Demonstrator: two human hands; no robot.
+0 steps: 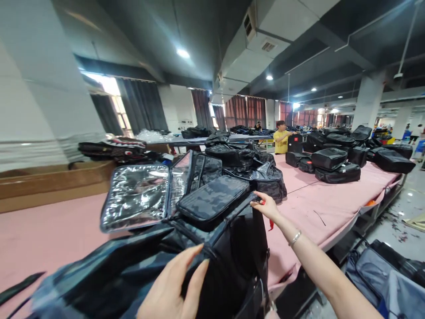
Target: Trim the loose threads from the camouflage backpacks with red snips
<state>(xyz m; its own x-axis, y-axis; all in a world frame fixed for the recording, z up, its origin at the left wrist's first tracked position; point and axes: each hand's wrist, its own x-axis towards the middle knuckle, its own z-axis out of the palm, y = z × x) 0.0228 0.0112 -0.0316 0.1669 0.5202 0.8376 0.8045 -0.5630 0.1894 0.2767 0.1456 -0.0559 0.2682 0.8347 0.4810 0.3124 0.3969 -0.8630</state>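
A large dark camouflage bag [122, 261] with a black side lies in front of me on the pink-covered table. At its near edge, the thumb and a finger of my left hand [175, 283] close on the seam by the opening. Farther along the same rim, my right hand [265, 206] pinches the corner. Something small and red shows at its fingers, and a red strip [271, 225] hangs below; I cannot make out what they are. A smaller camouflage case [214, 199] rests just behind the opening. Beside it, a lid with a shiny silver lining [137, 195] lies folded open.
More camouflage bags [232, 155] are piled behind. Black bags [332, 161] stand farther right on the pink table [299, 212], near a person in a yellow top [281, 142]. A cardboard box [56, 184] is at the left. Grey bags [381, 274] lie low at the right.
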